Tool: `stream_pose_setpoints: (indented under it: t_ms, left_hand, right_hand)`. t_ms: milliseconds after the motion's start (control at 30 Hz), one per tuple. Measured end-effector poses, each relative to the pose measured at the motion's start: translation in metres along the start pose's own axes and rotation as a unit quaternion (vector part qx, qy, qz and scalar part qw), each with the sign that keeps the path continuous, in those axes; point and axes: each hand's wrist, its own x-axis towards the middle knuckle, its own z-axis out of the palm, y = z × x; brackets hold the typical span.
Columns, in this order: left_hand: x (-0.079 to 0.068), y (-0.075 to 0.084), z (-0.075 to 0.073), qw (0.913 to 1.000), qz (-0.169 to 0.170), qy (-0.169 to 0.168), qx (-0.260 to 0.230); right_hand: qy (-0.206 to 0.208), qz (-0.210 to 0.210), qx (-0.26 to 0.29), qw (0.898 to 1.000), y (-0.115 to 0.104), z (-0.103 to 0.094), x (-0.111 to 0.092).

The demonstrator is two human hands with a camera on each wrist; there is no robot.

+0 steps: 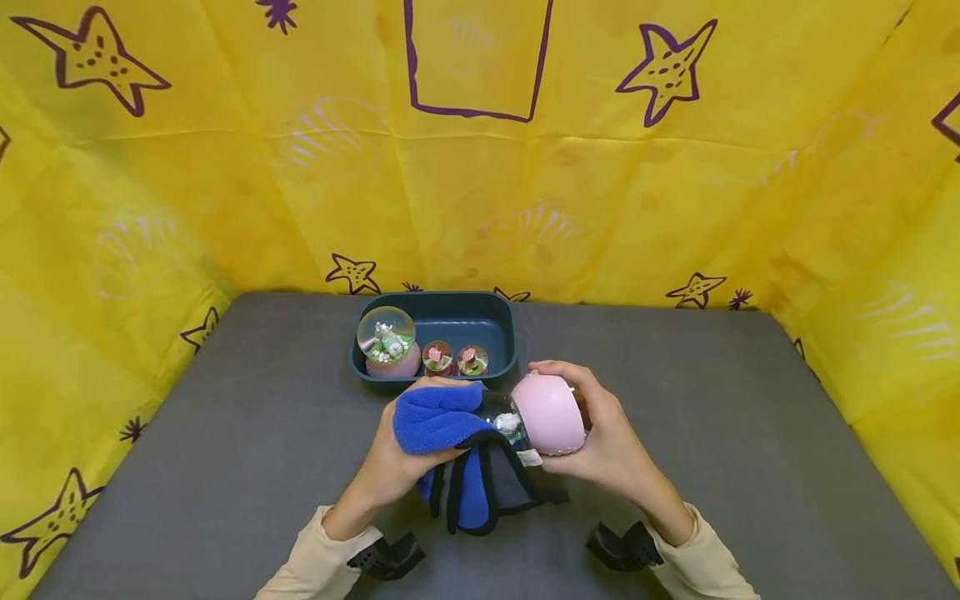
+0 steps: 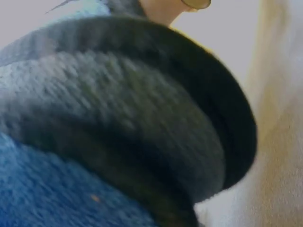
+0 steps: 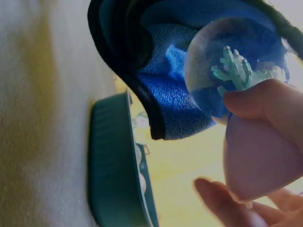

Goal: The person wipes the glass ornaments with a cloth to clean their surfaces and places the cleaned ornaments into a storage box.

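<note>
My right hand (image 1: 600, 425) grips a snow globe by its pink base (image 1: 551, 414), tilted sideways with the glass toward the left. In the right wrist view the clear globe (image 3: 203, 61) holds a small pale green figure, and the thumb lies along the edge of the base. A blue cloth (image 1: 438, 417) with black edging is held in my left hand (image 1: 393, 454), wrapped against the glass. Its free folds hang below the hands. The left wrist view is mostly filled by the cloth (image 2: 118, 94), which hides the left fingers there.
Behind the hands stands a dark teal tray (image 1: 480, 304). In its front part sit a larger snow globe (image 1: 387, 342) on a pink base and two small globes, one (image 1: 438, 358) beside the other (image 1: 472, 361). A grey table (image 1: 675, 367) lies underneath, with yellow patterned fabric (image 1: 600, 208) around it.
</note>
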Motion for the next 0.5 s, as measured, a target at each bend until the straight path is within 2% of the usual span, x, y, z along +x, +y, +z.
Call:
stream_pose_setpoints:
  t_ms: [167, 300, 400, 500]
  left_hand:
    - [0.0006, 0.0066, -0.0002, 0.9991, -0.023, 0.035, 0.0]
    - [0.0011, 0.0077, -0.0028, 0.9986, -0.022, 0.047, 0.004]
    - [0.0022, 0.0059, -0.0052, 0.9993, -0.024, 0.022, -0.019]
    - [0.0025, 0.0039, -0.0066, 0.9971, -0.05, -0.018, -0.055]
  right_hand:
    - [0.011, -0.017, 0.017, 1.0, 0.0, 0.0011, 0.0004]
    - [0.022, -0.048, 0.043, 0.998, -0.0012, 0.0027, 0.0007]
    - [0.031, -0.078, 0.056, 0.995, -0.0018, 0.0044, 0.0008]
    - [0.041, -0.1, 0.06, 0.992, -0.0019, 0.0055, 0.0009]
